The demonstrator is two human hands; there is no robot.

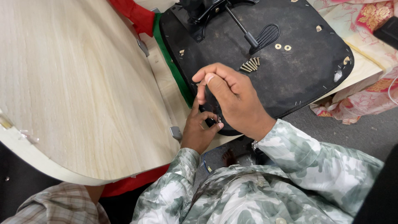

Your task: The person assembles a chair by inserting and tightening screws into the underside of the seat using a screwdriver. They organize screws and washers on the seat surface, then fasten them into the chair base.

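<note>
- Camouflage sleeves were nearest; right hand [232, 97] was closed on a dark tool, long axis pointing down-left.
- Left hand [202, 126] pinched a small fastener [217, 120] at the upturned seat base [290, 70] edge, directly below the tool tip.

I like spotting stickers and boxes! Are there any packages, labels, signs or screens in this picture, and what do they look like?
None that I can see: no package, label, sign or screen shows.
Only these lie about: the upturned black fabric chair seat, the small heap of brass-coloured screws on it, and the pale wooden board beside it.
</note>
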